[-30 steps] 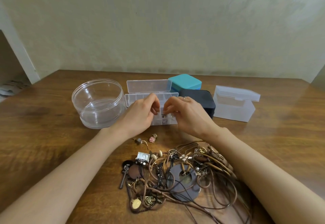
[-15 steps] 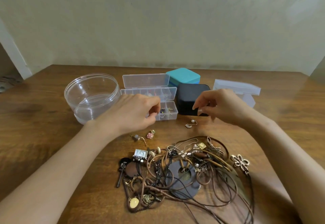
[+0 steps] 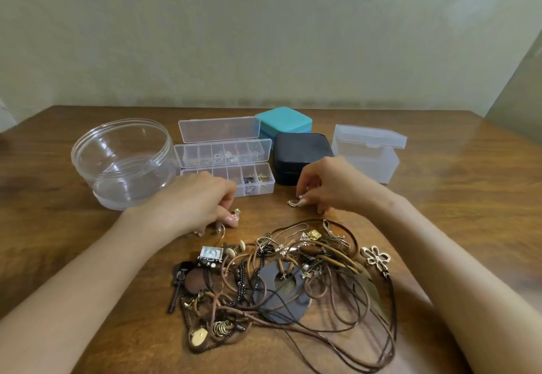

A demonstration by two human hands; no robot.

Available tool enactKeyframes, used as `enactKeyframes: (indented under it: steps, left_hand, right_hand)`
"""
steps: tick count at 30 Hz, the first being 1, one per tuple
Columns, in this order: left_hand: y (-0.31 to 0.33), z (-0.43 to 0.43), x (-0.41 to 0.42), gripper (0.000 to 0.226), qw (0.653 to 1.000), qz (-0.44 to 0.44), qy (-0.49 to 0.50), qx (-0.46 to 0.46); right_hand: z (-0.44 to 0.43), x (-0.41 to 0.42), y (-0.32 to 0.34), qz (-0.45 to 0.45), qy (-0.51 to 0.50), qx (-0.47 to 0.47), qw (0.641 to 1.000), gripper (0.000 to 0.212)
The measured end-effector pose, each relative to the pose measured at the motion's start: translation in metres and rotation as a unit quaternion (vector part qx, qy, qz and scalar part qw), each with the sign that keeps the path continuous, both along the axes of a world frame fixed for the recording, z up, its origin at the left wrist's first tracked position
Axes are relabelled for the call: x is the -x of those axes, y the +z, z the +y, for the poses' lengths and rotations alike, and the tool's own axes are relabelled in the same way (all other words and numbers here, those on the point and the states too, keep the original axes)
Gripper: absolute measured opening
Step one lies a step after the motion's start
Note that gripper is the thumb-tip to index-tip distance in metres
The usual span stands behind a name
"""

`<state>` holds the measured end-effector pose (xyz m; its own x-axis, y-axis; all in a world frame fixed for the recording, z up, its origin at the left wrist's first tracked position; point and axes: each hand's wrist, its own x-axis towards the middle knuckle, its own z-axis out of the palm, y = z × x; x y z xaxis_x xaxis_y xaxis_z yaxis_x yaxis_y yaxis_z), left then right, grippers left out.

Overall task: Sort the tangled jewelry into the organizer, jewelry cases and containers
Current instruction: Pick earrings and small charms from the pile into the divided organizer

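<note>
A tangle of cords, pendants and rings [image 3: 281,282] lies on the wooden table [image 3: 58,241] in front of me. Behind it stands the clear compartment organizer [image 3: 225,168], lid up, with small pieces in several cells. My left hand [image 3: 193,206] rests low on the table, fingers curled over a small pink earring [image 3: 234,218] and a thin hoop. My right hand [image 3: 325,185] pinches a small silver earring [image 3: 293,202] that touches the table in front of the black jewelry case [image 3: 302,150].
A round clear tub [image 3: 123,162] stands at the left. A teal case [image 3: 284,122] sits behind the black one, and a frosted lidded box [image 3: 366,153] is at the right. A flower pendant [image 3: 375,257] lies at the tangle's right edge.
Both hands left the organizer and dropped toward the table. The left came down onto the pink earring; the right moved right, then down onto the silver earring.
</note>
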<state>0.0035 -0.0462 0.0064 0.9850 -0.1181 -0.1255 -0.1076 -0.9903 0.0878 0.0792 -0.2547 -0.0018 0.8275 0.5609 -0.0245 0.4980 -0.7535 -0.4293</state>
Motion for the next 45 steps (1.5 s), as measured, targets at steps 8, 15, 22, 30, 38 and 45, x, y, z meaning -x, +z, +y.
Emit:
enactKeyframes:
  steps: [8,15,22,30,38,45]
  left_hand:
    - [-0.018,-0.011,-0.007,0.022,0.993,-0.071,-0.032,0.088]
    - [-0.001,0.001,-0.005,0.014,0.984,-0.133,0.013,0.115]
    - [0.012,-0.009,0.005,0.010,0.956,-0.005,-0.073,0.284]
    - [-0.004,-0.038,0.016,0.034,0.955,0.096,-0.192,0.204]
    - [-0.005,-0.034,0.013,0.045,0.949,0.131,-0.164,0.235]
    - [-0.004,-0.034,0.014,0.043,0.945,0.145,-0.168,0.239]
  right_hand:
    - [0.011,0.005,-0.008,0.039,0.016,-0.062,0.997,0.009]
    - [-0.004,0.011,0.019,0.063,0.083,-0.110,0.988,0.010]
    - [-0.010,0.025,0.037,0.242,0.242,-0.029,0.939,0.009]
    - [-0.008,0.029,0.035,0.173,0.225,0.146,0.948,0.019]
    - [0.000,0.032,0.028,0.145,0.185,0.180,0.955,0.020]
    - [-0.001,0.027,0.026,0.164,0.188,0.148,0.957,0.016]
